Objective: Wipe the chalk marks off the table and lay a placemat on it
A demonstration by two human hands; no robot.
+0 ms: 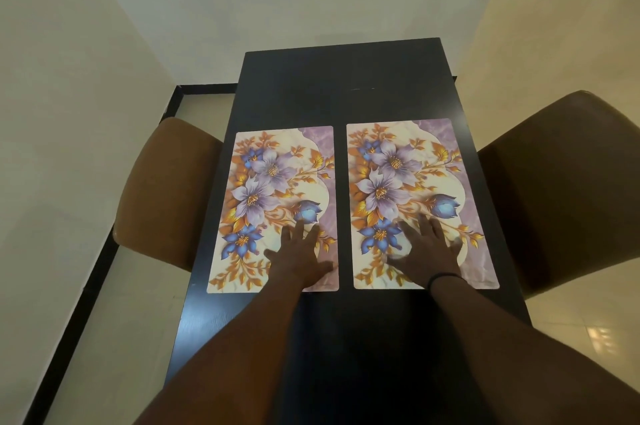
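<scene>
As hands [300, 260] press, two placemats [273, 206] flat

Under my left hand [299, 260], fingers spread flat, the left placemat [273, 206] looks like smooth printed plastic or coated sheet, its floral surface carrying a soft sheen just beyond the fingertips. The right placemat [415, 199] beneath my right hand [427, 251] shows the same slick, lightly glossy finish. Between and behind my fingers, the table [346, 85] appears as dark, near-black wood with a fine grain, semi-glossy, catching pale reflections near its left edge. Well outside either hand, the left chair [162, 192] and right chair [561, 189] wear brown matt upholstery, suede-like cloth. The floor [595, 334] is glossy tile.
</scene>
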